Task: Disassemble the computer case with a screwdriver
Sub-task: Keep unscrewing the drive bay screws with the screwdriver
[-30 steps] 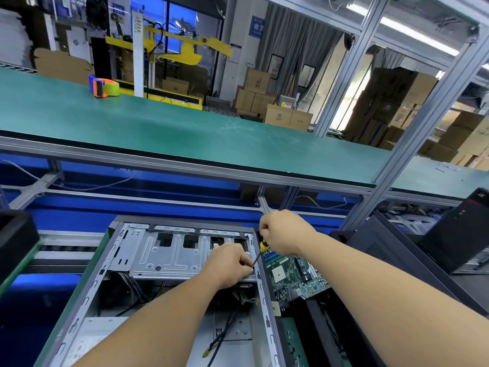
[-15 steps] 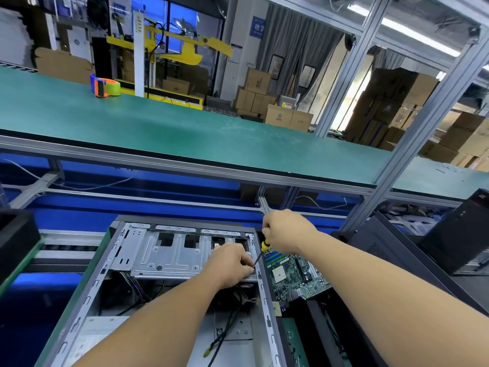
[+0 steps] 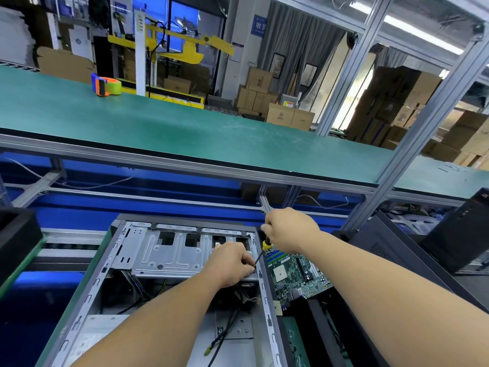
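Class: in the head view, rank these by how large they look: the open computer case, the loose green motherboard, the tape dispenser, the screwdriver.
1. open computer case
2. green motherboard
3. tape dispenser, though it sits far off, so it looks smaller than it is
4. screwdriver, mostly hidden in the right hand

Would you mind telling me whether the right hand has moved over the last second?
No, the right hand holds its place by the computer case rim.

Worn on the head, aimed forward and down, close over the open computer case (image 3: 148,266) at frame bottom.
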